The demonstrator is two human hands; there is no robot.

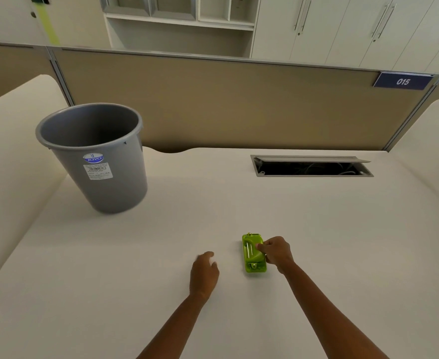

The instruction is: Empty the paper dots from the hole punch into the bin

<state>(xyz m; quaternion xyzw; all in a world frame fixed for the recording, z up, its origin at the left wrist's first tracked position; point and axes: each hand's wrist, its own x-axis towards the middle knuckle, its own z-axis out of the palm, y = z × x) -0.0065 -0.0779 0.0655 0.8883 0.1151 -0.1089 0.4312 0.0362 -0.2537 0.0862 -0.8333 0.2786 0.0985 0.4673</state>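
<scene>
A small bright green hole punch lies on the white desk near its front middle. My right hand grips the punch from its right side, fingers curled over the handle. My left hand rests on the desk a little to the left of the punch, fingers loosely curled, holding nothing. A grey plastic bin with a blue sticker stands upright at the back left of the desk, its mouth open; I see nothing inside it. No paper dots are visible.
An open cable hatch is cut into the desk at the back right. A tan partition wall with a blue "015" sign closes off the far edge. White cupboards and shelves stand behind it.
</scene>
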